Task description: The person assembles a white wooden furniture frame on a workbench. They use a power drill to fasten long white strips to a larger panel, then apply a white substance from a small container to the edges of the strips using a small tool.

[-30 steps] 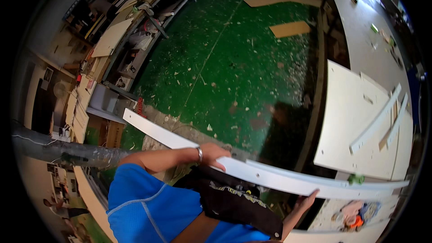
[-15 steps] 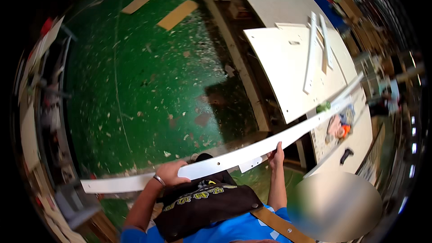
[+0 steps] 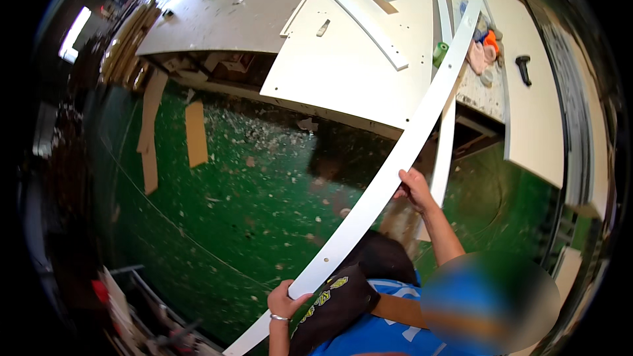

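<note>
Above the green floor (image 3: 283, 201), a long white strip (image 3: 370, 206) is held by the fingers (image 3: 411, 181) of the left hand (image 3: 283, 299) and right hand (image 3: 417, 191).

Yellow lettering (image 3: 322, 297) on the dark apron (image 3: 353, 295) cannot be read clearly

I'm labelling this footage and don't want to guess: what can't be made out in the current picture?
All in the head view:
Lower end of the long white drilled strip: cut off by the lower edge.
Most fingers of the bare left hand and bare right hand: hidden by that strip.
Part of the second white strip beneath: covered by the first.
Whatever is behind the round blurred patch: smeared out.
Shelf contents under the grey-topped bench: too dark.
</note>
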`<move>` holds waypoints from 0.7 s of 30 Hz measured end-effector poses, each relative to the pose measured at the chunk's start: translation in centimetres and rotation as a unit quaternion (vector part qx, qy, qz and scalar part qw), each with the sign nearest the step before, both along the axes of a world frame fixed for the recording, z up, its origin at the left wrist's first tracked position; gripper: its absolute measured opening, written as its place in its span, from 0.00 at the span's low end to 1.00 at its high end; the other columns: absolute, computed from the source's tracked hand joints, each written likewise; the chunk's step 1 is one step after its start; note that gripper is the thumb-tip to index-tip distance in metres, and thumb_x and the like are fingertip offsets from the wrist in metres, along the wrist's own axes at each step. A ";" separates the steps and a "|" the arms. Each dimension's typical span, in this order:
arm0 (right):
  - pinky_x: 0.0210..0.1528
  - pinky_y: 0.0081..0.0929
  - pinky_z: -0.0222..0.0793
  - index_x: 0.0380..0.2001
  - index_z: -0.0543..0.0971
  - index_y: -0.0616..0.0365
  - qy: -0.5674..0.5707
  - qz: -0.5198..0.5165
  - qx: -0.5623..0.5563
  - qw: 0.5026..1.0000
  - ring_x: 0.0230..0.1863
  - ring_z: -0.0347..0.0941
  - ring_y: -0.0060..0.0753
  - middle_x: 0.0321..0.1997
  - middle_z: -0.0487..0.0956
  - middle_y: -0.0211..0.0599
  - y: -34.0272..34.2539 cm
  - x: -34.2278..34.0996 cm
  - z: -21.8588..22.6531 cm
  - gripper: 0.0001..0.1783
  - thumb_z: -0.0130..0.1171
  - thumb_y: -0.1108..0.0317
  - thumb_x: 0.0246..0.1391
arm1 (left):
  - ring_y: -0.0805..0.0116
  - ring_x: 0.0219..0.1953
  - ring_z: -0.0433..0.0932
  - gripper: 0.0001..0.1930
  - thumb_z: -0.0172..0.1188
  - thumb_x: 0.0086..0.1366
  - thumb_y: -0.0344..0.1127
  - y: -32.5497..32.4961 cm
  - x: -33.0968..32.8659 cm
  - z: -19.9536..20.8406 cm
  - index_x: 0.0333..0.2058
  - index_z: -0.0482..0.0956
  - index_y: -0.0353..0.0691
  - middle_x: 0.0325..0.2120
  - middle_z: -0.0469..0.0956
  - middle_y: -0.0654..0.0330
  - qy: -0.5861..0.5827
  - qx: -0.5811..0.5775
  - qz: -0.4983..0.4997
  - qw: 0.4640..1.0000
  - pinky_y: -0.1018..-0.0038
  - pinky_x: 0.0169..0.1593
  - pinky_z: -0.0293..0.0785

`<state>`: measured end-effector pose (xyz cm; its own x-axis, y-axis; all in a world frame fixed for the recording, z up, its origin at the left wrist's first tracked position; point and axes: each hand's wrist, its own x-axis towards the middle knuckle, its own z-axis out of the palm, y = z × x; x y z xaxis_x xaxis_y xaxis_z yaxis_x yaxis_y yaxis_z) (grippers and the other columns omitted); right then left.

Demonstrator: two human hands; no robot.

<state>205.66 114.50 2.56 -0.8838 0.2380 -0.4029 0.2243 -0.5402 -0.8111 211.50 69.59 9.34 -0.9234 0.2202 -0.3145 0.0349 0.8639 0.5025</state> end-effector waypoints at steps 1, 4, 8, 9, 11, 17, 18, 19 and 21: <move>0.24 0.17 0.74 0.42 0.72 0.62 0.019 -0.001 -0.011 1.000 0.26 0.74 0.21 0.32 0.79 0.35 -0.8 -1.5 1.3 0.18 0.52 0.56 0.60 | 0.54 0.28 0.77 0.32 0.74 0.35 0.55 -0.8 -1.9 0.2 0.36 0.78 0.40 0.25 0.77 0.55 0.040 0.019 -0.041 0.998 0.65 0.34 0.74; 0.25 0.17 0.74 0.45 0.71 0.64 0.036 0.003 -0.001 0.999 0.29 0.76 0.25 0.36 0.79 0.38 -2.3 -3.9 3.9 0.18 0.51 0.59 0.60 | 0.53 0.36 0.75 0.37 0.73 0.36 0.55 -2.4 -7.9 1.8 0.44 0.74 0.38 0.34 0.76 0.52 0.103 0.042 -0.131 0.985 0.64 0.39 0.72; 0.27 0.21 0.73 0.43 0.72 0.66 0.060 0.018 0.026 0.998 0.32 0.75 0.26 0.37 0.78 0.39 -6.8 -7.8 7.0 0.17 0.55 0.64 0.56 | 0.54 0.39 0.73 0.40 0.69 0.43 0.55 -0.3 -16.0 4.3 0.52 0.68 0.40 0.36 0.74 0.53 0.138 -0.022 -0.194 0.971 0.63 0.42 0.70; 0.28 0.22 0.73 0.40 0.74 0.67 0.061 0.026 0.027 0.997 0.31 0.75 0.27 0.35 0.78 0.38 -8.4 -8.9 7.4 0.16 0.58 0.65 0.53 | 0.55 0.38 0.73 0.39 0.69 0.44 0.55 0.0 -18.1 4.1 0.52 0.68 0.40 0.36 0.74 0.53 0.180 0.013 -0.202 0.963 0.63 0.42 0.69; 0.30 0.24 0.73 0.38 0.75 0.67 0.063 0.064 0.065 0.994 0.30 0.75 0.28 0.34 0.78 0.38 -11.9 -11.4 8.1 0.14 0.59 0.68 0.50 | 0.54 0.36 0.74 0.35 0.69 0.42 0.47 -0.4 -21.1 4.0 0.50 0.69 0.41 0.34 0.74 0.54 0.195 0.070 -0.189 0.960 0.62 0.39 0.70; 0.57 0.37 0.62 0.60 0.59 0.62 0.203 -0.040 0.063 0.976 0.55 0.67 0.39 0.54 0.70 0.47 -16.8 -21.0 9.0 0.36 0.54 0.53 0.55 | 0.54 0.34 0.73 0.29 0.66 0.40 0.37 -9.2 -31.1 2.0 0.44 0.71 0.42 0.29 0.73 0.55 0.169 0.122 -0.223 0.952 0.62 0.37 0.70; 0.57 0.38 0.63 0.62 0.58 0.60 0.209 -0.110 -0.056 0.970 0.55 0.67 0.42 0.56 0.69 0.49 -16.9 -23.0 10.3 0.34 0.46 0.48 0.60 | 0.52 0.34 0.74 0.28 0.65 0.40 0.36 -11.0 -32.6 1.9 0.44 0.71 0.42 0.29 0.73 0.54 0.180 0.137 -0.222 0.948 0.61 0.36 0.70; 0.55 0.38 0.66 0.60 0.60 0.62 0.215 -0.216 -0.096 0.947 0.51 0.70 0.44 0.51 0.73 0.49 -17.3 -25.5 12.2 0.30 0.40 0.50 0.64 | 0.52 0.34 0.74 0.26 0.65 0.40 0.35 -12.7 -34.1 2.1 0.43 0.71 0.41 0.29 0.73 0.53 0.145 0.115 -0.220 0.958 0.61 0.37 0.70; 0.55 0.40 0.66 0.57 0.63 0.63 0.188 -0.234 -0.062 0.952 0.50 0.71 0.46 0.49 0.73 0.50 -16.3 -28.3 11.9 0.31 0.43 0.47 0.62 | 0.52 0.34 0.73 0.25 0.63 0.40 0.33 -16.7 -37.1 0.7 0.42 0.71 0.41 0.29 0.73 0.53 0.156 0.099 -0.213 0.959 0.61 0.38 0.69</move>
